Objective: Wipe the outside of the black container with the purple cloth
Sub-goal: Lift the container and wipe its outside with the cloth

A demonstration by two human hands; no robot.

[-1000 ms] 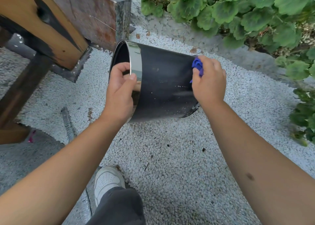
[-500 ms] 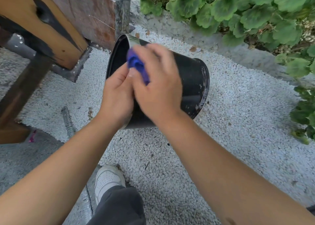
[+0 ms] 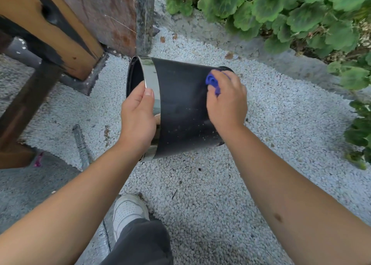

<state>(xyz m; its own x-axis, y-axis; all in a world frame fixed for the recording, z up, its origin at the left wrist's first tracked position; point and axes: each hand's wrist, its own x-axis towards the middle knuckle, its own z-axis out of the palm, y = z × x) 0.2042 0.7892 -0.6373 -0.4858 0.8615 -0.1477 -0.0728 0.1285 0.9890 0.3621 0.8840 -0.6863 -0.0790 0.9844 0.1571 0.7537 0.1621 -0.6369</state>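
The black container [image 3: 182, 106] is held on its side above white gravel, its open mouth with a shiny silver rim band facing left. My left hand [image 3: 138, 114] grips that rim, thumb on the outside of the band. My right hand [image 3: 227, 102] presses the bunched purple cloth [image 3: 212, 82] against the container's outer wall near its base end at the right. Only a small fold of the cloth shows between my fingers. Pale specks dot the lower part of the black wall.
A wooden beam [image 3: 50, 30] and a stone block [image 3: 120, 14] stand at the upper left. Green leafy plants [image 3: 291, 14] line the top and right. White gravel [image 3: 200, 184] covers the ground. My white shoe [image 3: 128, 210] is at the bottom, beside a corrugated hose [image 3: 81, 146].
My right hand with the cloth has slid from the rim end, next to my left hand, back along the wall to the base end. The container has tilted back to side-on.
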